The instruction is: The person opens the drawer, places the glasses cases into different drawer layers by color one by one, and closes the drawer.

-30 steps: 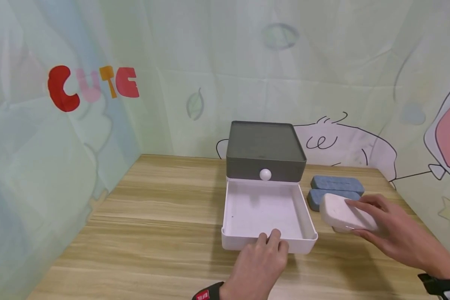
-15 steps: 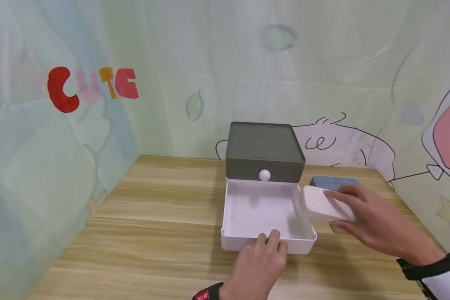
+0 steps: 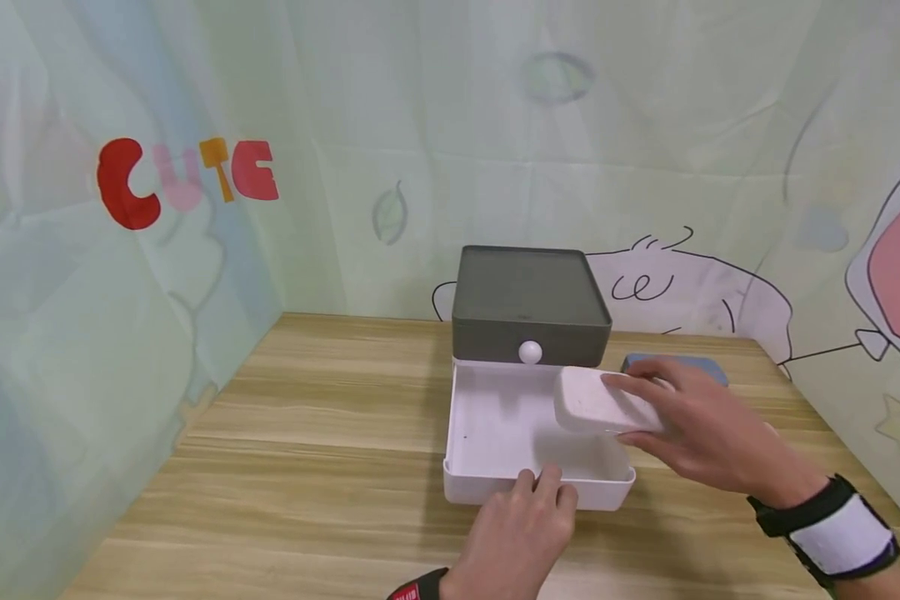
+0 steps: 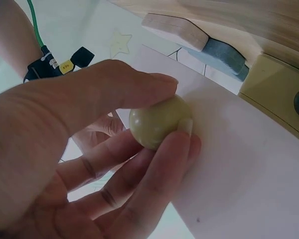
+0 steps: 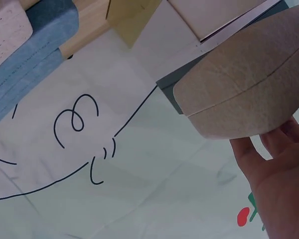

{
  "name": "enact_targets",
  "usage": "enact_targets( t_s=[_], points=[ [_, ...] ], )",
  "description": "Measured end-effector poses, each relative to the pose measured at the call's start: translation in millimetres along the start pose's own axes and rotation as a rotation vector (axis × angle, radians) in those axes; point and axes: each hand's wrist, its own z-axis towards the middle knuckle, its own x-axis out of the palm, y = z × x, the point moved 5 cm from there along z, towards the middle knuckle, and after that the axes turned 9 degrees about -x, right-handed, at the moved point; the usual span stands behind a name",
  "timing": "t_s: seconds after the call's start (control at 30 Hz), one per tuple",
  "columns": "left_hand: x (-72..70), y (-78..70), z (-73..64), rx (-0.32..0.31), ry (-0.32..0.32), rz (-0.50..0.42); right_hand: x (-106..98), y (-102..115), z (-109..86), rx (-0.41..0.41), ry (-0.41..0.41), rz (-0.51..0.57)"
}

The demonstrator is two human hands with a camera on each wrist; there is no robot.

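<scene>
A dark grey storage box (image 3: 532, 287) stands at the back, its white lower drawer (image 3: 600, 495) pulled out. My left hand (image 3: 527, 529) is at the drawer's front; in the left wrist view its thumb and fingers pinch the round knob (image 4: 159, 122), which the head view hides. With my right hand (image 3: 708, 429) I hold a white glasses case (image 3: 596, 402) by one end, thumb and fingers on opposite sides. The case is over the right part of the drawer. Its seam shows in the right wrist view, where the case (image 5: 239, 84) looks beige.
Right of the storage box lie blue cases (image 3: 708, 365), mostly behind my right hand. Another white case (image 5: 7, 32) lies beside them in the right wrist view. The upper drawer's knob (image 3: 530, 352) sticks out above the open drawer. A printed cloth (image 3: 345, 167) hangs behind the wooden table (image 3: 307, 450).
My right hand has carried the white glasses case leftward, from beside the blue cases to over the drawer. My left hand keeps its place at the drawer's front.
</scene>
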Motion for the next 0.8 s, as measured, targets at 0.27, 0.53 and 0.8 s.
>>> enact_targets(
  t_s=[0.27, 0.53, 0.8],
  points=[
    [0.5, -0.7, -0.2, 0.01, 0.007, 0.013, 6.3, 6.5, 19.1, -0.054, -0.008, 0.007],
    [0.9, -1.0, 0.0, 0.029, 0.031, 0.014, 15.3, 12.6, 39.4, -0.065, 0.039, 0.011],
    [1.1, -1.2, 0.2, 0.035, 0.035, 0.022, 22.6, 17.5, 54.4, -0.063, 0.055, 0.009]
  ],
)
